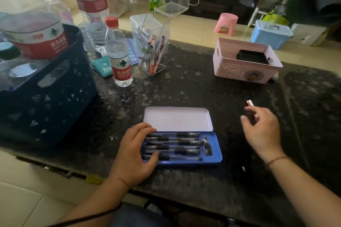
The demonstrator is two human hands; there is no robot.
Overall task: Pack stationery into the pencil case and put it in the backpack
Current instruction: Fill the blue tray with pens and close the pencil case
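Pencil case [212, 156]: a blue tin with its white-lined lid [178, 118] hinged back flat on the dark speckled table [184, 86], near the front edge and between the two hands.
Pens in the case [173, 146]: about six black-grip pens lie side by side along the tray, filling most of its left and middle part; the right end shows a printed picture and some free room.
Left hand [135, 155]: rests on the left end of the case, fingers spread fairly wide and laid flat over the pen ends, thumb along the front rim; it presses or steadies and does not hold anything.
Right hand [262, 131]: to the right of the case and apart from it, fingers loosely curled around a small white and red item [250, 103] whose end sticks out past the fingertips; it looks like a pen or a correction tool, but blur hides which.
Pen holder [154, 55]: clear, further back, with several pens standing in it; whether they are meant for the case I cannot tell.
Done so far: most pens seem packed.
Left to do: likely put the held item in, shut the lid, and carry the case to the backpack.
Backpack: not in view.
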